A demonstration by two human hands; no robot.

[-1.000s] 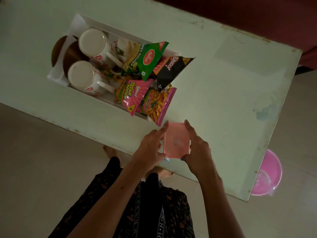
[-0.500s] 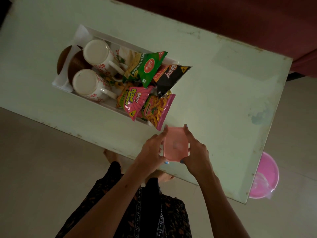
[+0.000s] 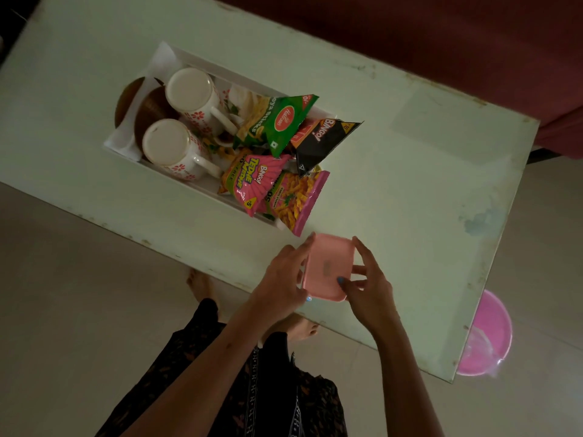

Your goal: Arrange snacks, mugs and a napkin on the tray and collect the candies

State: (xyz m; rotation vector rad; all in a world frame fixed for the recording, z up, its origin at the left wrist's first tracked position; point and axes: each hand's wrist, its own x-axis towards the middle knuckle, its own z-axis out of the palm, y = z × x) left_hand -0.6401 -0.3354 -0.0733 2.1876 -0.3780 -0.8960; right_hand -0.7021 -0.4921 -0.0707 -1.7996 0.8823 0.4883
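A small pink lidded box (image 3: pixel 328 266) sits at the near edge of the pale green table (image 3: pixel 410 190). My left hand (image 3: pixel 284 275) grips its left side and my right hand (image 3: pixel 370 287) grips its right side, thumb on the lid. Just beyond it stands a white tray (image 3: pixel 164 58). The tray holds two upturned white floral mugs (image 3: pixel 189 96) (image 3: pixel 172 146), two brown round pieces (image 3: pixel 151 108) and several snack packets: green (image 3: pixel 280 121), black (image 3: pixel 321 140) and two pink (image 3: pixel 252 181) (image 3: pixel 296 200). No candies show.
A pink plastic tub (image 3: pixel 485 335) stands on the floor past the table's right corner. Dark red upholstery (image 3: pixel 473 42) runs along the far side. My bare feet (image 3: pixel 198 282) and patterned dark garment are below the near edge.
The box now sits a little higher and tilted between my hands. My right thumb has come onto the lid. The view has shifted slightly.
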